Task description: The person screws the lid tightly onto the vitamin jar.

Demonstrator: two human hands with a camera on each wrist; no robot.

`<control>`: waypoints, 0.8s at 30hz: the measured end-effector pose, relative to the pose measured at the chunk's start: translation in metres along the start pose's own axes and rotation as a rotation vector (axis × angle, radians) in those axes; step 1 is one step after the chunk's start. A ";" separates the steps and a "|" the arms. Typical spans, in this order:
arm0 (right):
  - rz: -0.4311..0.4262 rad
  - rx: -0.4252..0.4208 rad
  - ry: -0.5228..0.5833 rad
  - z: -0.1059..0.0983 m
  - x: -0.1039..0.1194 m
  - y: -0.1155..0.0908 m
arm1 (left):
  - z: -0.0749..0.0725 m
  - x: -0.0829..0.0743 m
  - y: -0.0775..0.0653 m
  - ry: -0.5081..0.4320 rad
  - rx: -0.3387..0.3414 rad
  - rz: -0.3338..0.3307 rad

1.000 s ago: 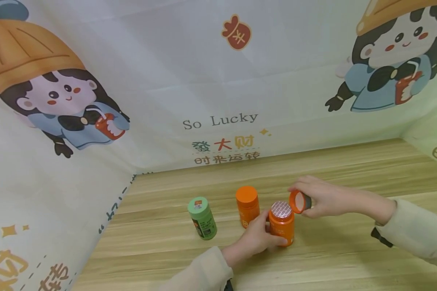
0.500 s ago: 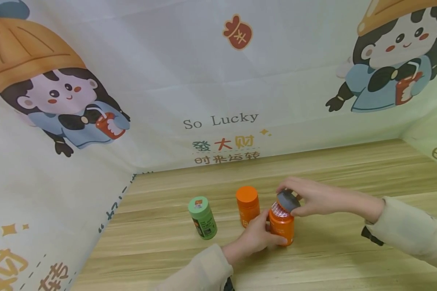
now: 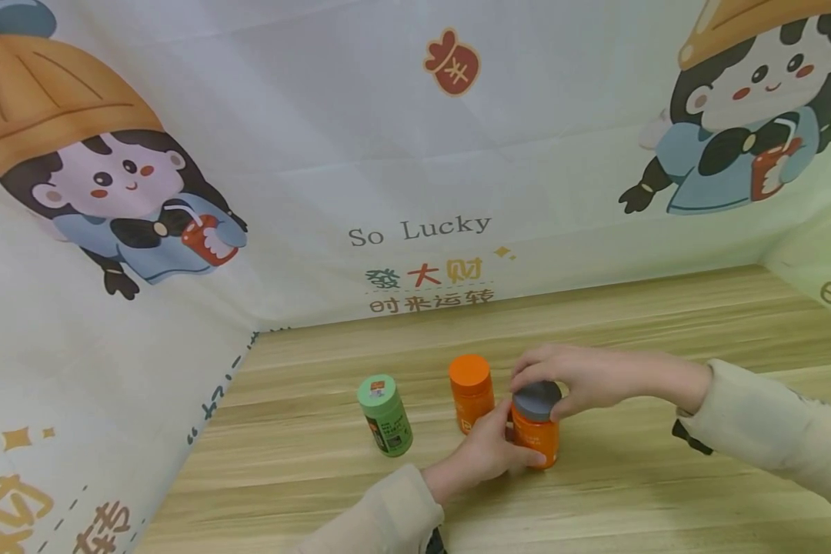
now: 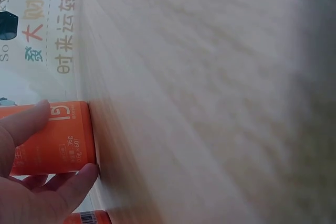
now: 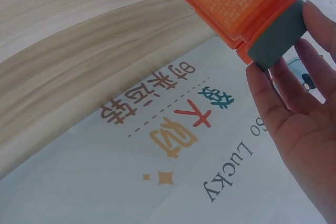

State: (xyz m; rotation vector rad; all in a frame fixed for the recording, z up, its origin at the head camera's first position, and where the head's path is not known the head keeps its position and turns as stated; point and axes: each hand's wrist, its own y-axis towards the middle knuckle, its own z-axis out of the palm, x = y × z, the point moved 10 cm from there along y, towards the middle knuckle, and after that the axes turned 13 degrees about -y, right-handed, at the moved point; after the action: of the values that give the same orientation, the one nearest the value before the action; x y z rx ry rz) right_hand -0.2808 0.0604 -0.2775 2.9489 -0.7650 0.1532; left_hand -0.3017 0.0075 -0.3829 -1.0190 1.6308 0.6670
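Observation:
An orange bottle with printed lettering stands upright on the wood-grain table. My left hand grips its lower body, thumb across the front, fingers behind, as the left wrist view shows with the bottle between thumb and fingers. On its mouth sits a grey cap, orange along the lower edge. My right hand holds this cap by its sides from above; in the right wrist view the fingertips lie round the grey rim of the cap. The foil seal is hidden under the cap.
A second orange bottle with an orange cap stands just left of the held one, close to my left hand. Further left is a green bottle. A printed cloth backdrop rises behind the table and along its sides.
My right hand has moved left and turned the cap over from its tilted, inside-showing pose down onto the bottle mouth, covering the foil seal. The left hand and bottle have stayed in place.

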 end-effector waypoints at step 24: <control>0.247 0.037 -0.081 0.005 -0.013 0.014 | 0.000 0.001 0.002 0.006 -0.006 0.007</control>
State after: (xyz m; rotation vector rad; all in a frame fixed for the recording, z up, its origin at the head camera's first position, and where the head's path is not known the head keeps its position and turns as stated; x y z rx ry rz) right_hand -0.2984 0.0537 -0.2829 2.8996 -1.1486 0.0661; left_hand -0.3032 0.0078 -0.3842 -1.0208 1.6386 0.6739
